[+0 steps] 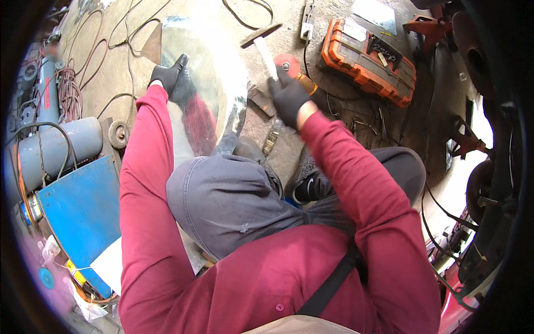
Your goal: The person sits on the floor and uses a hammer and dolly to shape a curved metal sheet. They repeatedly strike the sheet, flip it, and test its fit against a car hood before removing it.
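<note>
A curved, shiny sheet metal panel (207,61) stands in front of me, leaning by my left leg, with my sleeve mirrored in it. My left hand (169,77), in a black glove, grips the panel's left edge, its thumb lying over the near face. In my right hand (289,99), also gloved in black, is a hammer (266,55) with a pale handle. Its long, narrow dark head is raised just right of the panel, apart from it. Behind the right hand lies an angle grinder (307,83) with a red disc.
An orange and black toolbox (367,64) stands on the floor at the far right. Gray cylinders (67,146) and a blue metal box (80,203) are at left. Cables (130,39) run over the floor. A red jack stand (428,28) is beyond the toolbox.
</note>
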{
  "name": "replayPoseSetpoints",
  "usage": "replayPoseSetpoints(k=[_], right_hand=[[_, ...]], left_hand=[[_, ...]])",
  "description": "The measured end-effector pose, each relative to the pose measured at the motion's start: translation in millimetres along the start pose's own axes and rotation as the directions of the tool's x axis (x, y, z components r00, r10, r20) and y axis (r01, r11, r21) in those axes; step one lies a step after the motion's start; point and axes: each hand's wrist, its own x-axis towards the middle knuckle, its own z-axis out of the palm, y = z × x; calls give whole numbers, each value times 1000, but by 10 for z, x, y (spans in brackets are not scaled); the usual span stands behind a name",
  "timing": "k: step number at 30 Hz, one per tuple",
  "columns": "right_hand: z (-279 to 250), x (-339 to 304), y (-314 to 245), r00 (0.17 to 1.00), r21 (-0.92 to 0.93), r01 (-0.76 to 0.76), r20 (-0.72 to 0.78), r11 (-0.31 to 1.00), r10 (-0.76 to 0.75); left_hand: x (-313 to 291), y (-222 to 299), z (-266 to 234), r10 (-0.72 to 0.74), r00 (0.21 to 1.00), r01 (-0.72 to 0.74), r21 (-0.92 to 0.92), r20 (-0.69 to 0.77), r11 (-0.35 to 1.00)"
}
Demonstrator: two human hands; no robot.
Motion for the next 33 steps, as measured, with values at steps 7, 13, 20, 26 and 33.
replayPoseSetpoints(k=[7, 13, 20, 26, 33], right_hand=[[189, -61, 55, 998, -90, -59, -30, 994, 56], [279, -249, 25, 951, 294, -288, -25, 911, 308], [886, 119, 11, 887, 585, -420, 102, 694, 451], [740, 413, -249, 831, 537, -528, 168, 658, 530], [283, 241, -80, 956, 126, -291, -6, 948, 294]], left_hand=[[-44, 27, -60, 1, 997, 5, -70, 81, 998], [80, 13, -70, -114, 993, 113, -173, 6, 978], [362, -204, -105, -142, 988, 121, -257, -65, 959], [205, -929, 170, 66, 995, -84, -279, -73, 957], [-61, -520, -54, -87, 996, 87, -417, 18, 905]])
